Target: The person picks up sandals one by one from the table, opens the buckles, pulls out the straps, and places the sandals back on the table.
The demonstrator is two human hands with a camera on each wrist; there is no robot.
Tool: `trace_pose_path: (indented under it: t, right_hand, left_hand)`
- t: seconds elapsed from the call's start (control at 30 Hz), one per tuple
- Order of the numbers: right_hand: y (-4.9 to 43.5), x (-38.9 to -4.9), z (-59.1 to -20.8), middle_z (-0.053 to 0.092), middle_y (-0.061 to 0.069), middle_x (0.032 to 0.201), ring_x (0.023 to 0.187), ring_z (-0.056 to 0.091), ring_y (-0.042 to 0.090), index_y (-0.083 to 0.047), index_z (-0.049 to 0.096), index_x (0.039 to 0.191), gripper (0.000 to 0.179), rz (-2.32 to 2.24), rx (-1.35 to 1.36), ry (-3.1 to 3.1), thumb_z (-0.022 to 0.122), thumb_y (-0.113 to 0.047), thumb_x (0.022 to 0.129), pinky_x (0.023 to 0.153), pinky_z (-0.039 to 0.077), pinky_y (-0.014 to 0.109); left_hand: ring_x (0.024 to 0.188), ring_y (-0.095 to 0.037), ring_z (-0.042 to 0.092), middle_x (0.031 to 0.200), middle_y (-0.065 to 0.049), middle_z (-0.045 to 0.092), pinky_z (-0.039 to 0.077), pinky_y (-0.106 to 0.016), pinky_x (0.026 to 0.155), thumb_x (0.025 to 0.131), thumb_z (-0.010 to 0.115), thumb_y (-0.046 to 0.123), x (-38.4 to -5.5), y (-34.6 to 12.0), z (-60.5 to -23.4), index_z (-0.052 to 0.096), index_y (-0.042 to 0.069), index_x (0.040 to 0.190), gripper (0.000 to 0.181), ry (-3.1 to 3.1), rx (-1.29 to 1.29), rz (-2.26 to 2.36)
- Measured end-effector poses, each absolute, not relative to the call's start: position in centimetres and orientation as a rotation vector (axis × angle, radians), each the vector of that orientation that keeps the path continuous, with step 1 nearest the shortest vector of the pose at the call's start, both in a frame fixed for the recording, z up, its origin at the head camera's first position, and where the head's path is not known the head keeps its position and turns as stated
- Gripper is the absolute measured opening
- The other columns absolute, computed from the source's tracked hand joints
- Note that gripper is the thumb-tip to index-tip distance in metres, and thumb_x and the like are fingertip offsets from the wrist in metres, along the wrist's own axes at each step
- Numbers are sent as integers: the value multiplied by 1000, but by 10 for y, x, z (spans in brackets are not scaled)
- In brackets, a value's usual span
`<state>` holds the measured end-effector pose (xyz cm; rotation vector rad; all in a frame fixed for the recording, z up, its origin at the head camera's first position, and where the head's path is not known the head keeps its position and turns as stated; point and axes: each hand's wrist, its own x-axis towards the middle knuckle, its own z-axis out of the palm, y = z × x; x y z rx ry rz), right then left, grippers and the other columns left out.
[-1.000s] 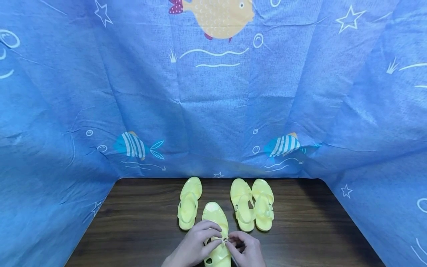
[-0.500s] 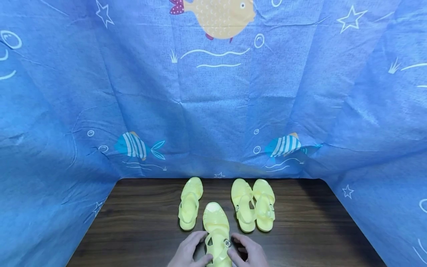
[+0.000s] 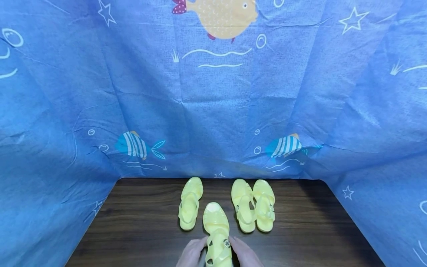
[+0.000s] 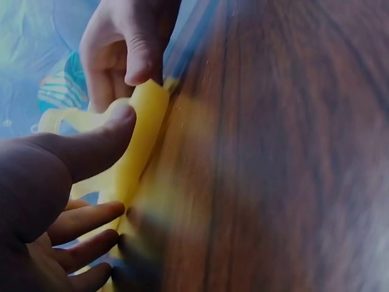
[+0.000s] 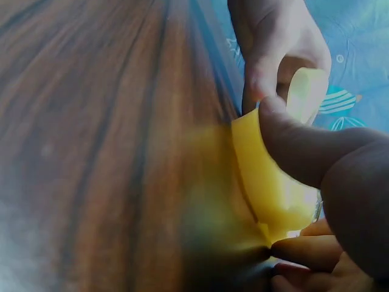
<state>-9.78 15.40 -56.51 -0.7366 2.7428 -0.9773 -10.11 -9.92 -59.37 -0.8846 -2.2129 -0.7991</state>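
Observation:
A pale yellow sandal (image 3: 215, 217) lies at the table's near middle, toe pointing away, with its strap across the top and a metal buckle (image 3: 227, 243) on the right. My left hand (image 3: 191, 253) grips its left side near the heel. On the opposite side, my right hand (image 3: 246, 254) holds it the same way. In the left wrist view, the left thumb (image 4: 100, 143) lies against the heel end and the fingers reach along the side. The right wrist view has the right thumb (image 5: 292, 137) on the heel. The head view cuts off the heel.
Behind stand three more yellow sandals: one at the left (image 3: 192, 188), and two side by side, the inner one (image 3: 241, 190) and the outer one (image 3: 263, 191). A blue fish-print cloth (image 3: 213, 111) hangs around the dark wooden table (image 3: 140, 222).
Both hands have left the strap and buckle and slid back toward the heel, now at the sandal's two sides. The buckle has come into sight. The other sandals stay put.

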Motion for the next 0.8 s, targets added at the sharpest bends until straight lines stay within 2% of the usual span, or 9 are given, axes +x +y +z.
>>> trace_pose_path:
  t: [0.17, 0.27, 0.33, 0.4, 0.43, 0.5, 0.63, 0.7, 0.8]
  right_hand:
    - [150, -93, -560, 60, 27, 143, 131, 57, 46, 5, 55, 147, 87, -959, -780, 2812, 77, -54, 87, 105, 52, 52]
    - [145, -91, -558, 63, 18, 143, 130, 61, 38, -2, 57, 147, 86, -987, -765, 2842, 76, -61, 87, 104, 54, 49]
    - [141, -92, -558, 65, 8, 141, 128, 63, 27, -9, 58, 147, 86, -1036, -732, 2852, 77, -66, 85, 101, 55, 45]
    - [139, -93, -559, 66, 2, 138, 124, 63, 20, -12, 58, 146, 88, -1096, -730, 2868, 79, -69, 81, 98, 56, 43]
    - [137, -95, -558, 66, -1, 136, 121, 63, 16, -14, 58, 145, 88, -1133, -722, 2862, 81, -68, 80, 96, 57, 41]
    - [135, -98, -557, 67, -1, 133, 118, 64, 14, -10, 59, 144, 90, -1159, -730, 2858, 85, -65, 78, 93, 57, 39]
    - [129, -106, -553, 67, 6, 135, 120, 64, 21, -3, 55, 146, 95, -1161, -685, 2804, 88, -61, 77, 95, 57, 43]
    - [127, -110, -551, 65, 12, 139, 125, 63, 28, 0, 53, 147, 97, -1137, -656, 2803, 87, -60, 78, 98, 56, 48]
    - [124, -117, -550, 63, 17, 143, 130, 61, 34, 3, 52, 148, 98, -1140, -637, 2818, 86, -59, 80, 101, 54, 53]
  left_hand:
    - [86, -17, 71, 98, -2, 76, 54, -30, 65, 81, 79, -3, -103, -96, -601, 63, 11, 127, 51, -2283, -858, -898]
    - [87, -15, 70, 100, -2, 75, 55, -31, 65, 97, 73, 14, -99, -95, -592, 62, 10, 131, 36, -2340, -834, -973]
    - [92, -13, 70, 107, -2, 76, 57, -32, 70, 104, 66, 39, -95, -96, -581, 61, 4, 137, 48, -2401, -817, -1062]
    - [98, -11, 69, 113, -5, 75, 58, -32, 74, 101, 59, 61, -94, -98, -574, 58, -2, 142, 76, -2457, -810, -1170]
    - [100, -10, 68, 116, -6, 75, 57, -32, 76, 97, 60, 67, -95, -99, -571, 55, -5, 144, 86, -2485, -805, -1215]
    - [102, -13, 68, 119, -11, 74, 58, -32, 78, 92, 72, 62, -96, -100, -567, 51, -12, 145, 93, -2501, -808, -1260]
    - [104, -22, 70, 121, -19, 72, 59, -34, 83, 79, 93, 30, -99, -99, -559, 46, -20, 144, 95, -2526, -803, -1211]
    - [107, -27, 70, 126, -22, 71, 59, -37, 87, 77, 94, 22, -100, -98, -556, 45, -20, 145, 94, -2552, -784, -1178]
    - [119, -34, 66, 137, -26, 65, 57, -42, 97, 80, 89, 17, -102, -95, -551, 40, -18, 150, 92, -2613, -736, -1200]
